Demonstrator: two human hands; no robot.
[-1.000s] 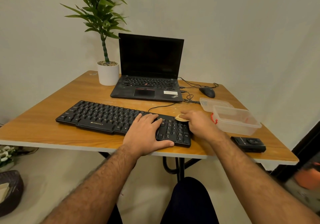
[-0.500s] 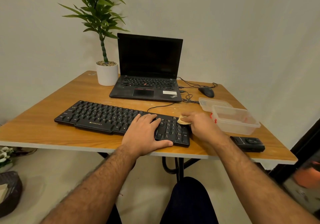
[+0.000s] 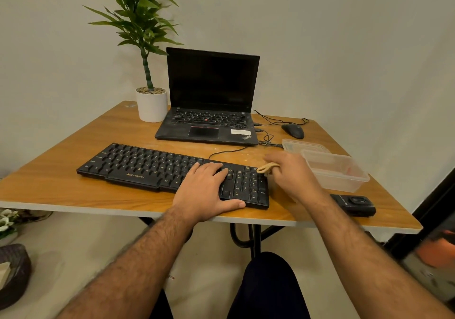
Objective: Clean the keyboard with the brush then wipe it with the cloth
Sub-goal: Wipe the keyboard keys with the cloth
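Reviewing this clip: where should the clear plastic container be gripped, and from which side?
Grip the clear container by its long near rim, from above on its left side, where the right hand already is. Its open top exposes the rim there; the lid crowds its far end.

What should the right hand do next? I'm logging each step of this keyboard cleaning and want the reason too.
Probably bring the right hand back left, so the tan piece it holds meets the number pad. It sits blurred just past the right end of the keyboard, near the clear tub, while the left hand presses flat on the keys, steadying it. Whether that piece is cloth or brush, I cannot tell.
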